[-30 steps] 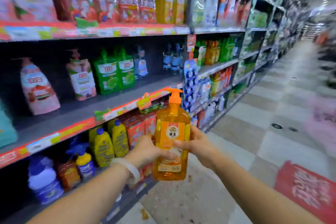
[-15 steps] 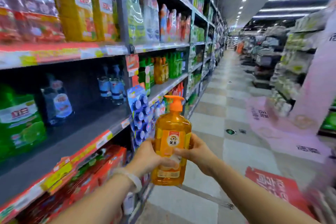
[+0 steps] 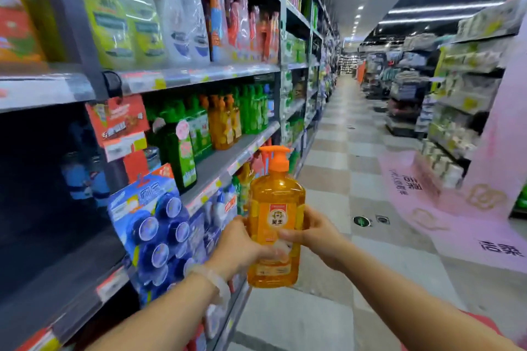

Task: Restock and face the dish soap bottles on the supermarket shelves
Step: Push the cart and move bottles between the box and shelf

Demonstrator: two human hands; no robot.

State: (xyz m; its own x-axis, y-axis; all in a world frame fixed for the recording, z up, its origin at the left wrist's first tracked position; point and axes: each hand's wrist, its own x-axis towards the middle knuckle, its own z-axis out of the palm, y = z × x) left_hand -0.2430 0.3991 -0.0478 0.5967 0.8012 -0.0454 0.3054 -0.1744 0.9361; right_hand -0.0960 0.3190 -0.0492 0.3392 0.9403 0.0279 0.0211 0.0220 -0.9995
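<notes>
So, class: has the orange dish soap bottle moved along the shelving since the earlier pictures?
Yes. The orange dish soap bottle, held in both hands, has travelled down the aisle, past the blue hanging packs, towards the matching orange bottles on the shelf.

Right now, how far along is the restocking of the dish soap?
Done: green and orange dish soap bottles already stand on the middle shelf. In hand: both the left hand and right hand hold one orange pump bottle upright in the aisle. Left: placing it beside the matching orange ones, label forward.

Orange bottle (image 3: pixel 275 216), checkered floor (image 3: pixel 336 168)
</notes>
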